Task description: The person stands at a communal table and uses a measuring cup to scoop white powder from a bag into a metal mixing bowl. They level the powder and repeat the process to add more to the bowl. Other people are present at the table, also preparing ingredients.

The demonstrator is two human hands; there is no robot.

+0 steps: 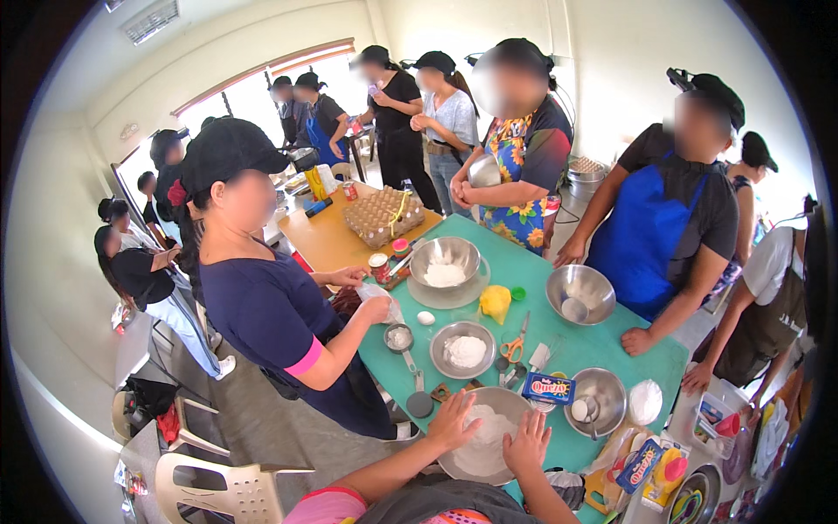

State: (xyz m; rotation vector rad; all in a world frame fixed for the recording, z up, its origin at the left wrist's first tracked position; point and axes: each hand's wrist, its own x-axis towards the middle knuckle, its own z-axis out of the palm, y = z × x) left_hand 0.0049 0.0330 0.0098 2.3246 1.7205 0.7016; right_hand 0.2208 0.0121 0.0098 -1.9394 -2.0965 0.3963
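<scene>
A large stainless steel mixing bowl (507,397) stands at the table's near edge, right before me. White flour-like powder (483,440) covers its bottom. My left hand (453,421) is at the bowl's left side, fingers spread over the rim. At the right side, my right hand (529,440) is held with its fingers pointing up and apart. Neither hand holds anything; whether the palms press on the rim, I cannot tell. Just beyond the bowl lie a blue Quezo box (548,389), dark measuring spoons (509,372) and a grey measuring cup (419,404).
On the green tabletop (393,360) are several more steel bowls, one holding white powder (465,352), plus orange-handled scissors (514,347), an egg (425,318) and a yellow bag (495,303). A co-worker at left handles a plastic bag (383,301). Other people stand around the table.
</scene>
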